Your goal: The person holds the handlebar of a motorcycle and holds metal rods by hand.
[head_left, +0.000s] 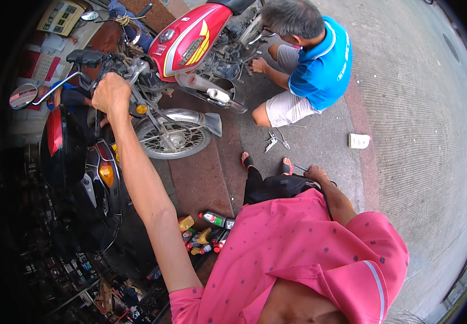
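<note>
Holding left arm (pixel 160 208) stretched forward and out to the left, nearly straight at the elbow. Showing left hand (pixel 112 93) clenched in a grip, back upward, bent little at the wrist. Holding right arm (pixel 340 201) lower, near the right side, hidden along its upper part. Showing right hand (pixel 315 173) smaller, curled closed.

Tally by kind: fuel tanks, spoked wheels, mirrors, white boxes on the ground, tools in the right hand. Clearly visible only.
Red fuel tank: 1
Spoked wheel: 1
Mirrors: 2
White box: 1
Tool in right hand: 1
Total: 6
</note>
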`<state>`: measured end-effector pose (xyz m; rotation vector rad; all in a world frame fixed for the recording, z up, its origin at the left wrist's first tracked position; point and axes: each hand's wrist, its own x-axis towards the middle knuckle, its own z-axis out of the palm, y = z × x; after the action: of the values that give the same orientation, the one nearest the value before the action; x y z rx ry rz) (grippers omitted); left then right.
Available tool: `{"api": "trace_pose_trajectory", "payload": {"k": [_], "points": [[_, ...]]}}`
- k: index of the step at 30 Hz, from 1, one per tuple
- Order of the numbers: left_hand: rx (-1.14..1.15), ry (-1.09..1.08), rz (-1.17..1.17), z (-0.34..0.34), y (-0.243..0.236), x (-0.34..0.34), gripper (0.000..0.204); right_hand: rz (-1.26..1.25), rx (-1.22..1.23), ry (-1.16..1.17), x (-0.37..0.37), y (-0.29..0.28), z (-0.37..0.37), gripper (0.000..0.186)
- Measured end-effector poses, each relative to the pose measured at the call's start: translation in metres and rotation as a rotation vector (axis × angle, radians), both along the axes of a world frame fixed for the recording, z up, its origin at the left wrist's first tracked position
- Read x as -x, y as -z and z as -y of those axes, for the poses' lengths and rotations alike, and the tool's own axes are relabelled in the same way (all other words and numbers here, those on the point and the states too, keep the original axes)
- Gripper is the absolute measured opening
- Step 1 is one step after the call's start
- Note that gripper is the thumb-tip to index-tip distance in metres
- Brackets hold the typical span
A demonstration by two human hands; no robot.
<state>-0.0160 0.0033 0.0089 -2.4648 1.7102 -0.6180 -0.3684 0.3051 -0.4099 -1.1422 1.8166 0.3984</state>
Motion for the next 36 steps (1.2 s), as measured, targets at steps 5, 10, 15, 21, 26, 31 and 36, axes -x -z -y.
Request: {"api": "trace_pose_trajectory", "payload": {"k": [5,10,15,21,26,31,36], "points": [[-0.018,-0.008,-0.01,-0.001,-0.001,0.002,0.026,0.005,-0.025,0.0,0.003,0.002,-0.001,0.037],[-0.006,-0.008,-0.009,0.0,0.0,0.0,0.027,0.005,-0.039,-0.015,0.003,0.0,0.0,0.039],[-0.003,-0.004,-0.008,-0.002,-0.001,0.002,0.026,0.015,-0.026,-0.01,0.003,-0.002,-0.002,0.038],[0.011,0.014,-0.006,-0.002,-0.001,0.0,0.026,0.02,-0.009,-0.013,0.003,0.001,-0.002,0.036],[0.008,0.012,-0.005,0.0,0.0,0.0,0.026,0.032,0.052,0.018,0.004,0.004,-0.004,0.035],[0.007,0.003,-0.008,-0.001,0.0,-0.002,0.025,0.034,0.054,-0.002,0.005,0.006,-0.004,0.035],[0.005,0.006,-0.009,0.0,0.001,-0.001,0.025,0.016,0.062,-0.007,0.007,0.016,-0.006,0.036]]}}
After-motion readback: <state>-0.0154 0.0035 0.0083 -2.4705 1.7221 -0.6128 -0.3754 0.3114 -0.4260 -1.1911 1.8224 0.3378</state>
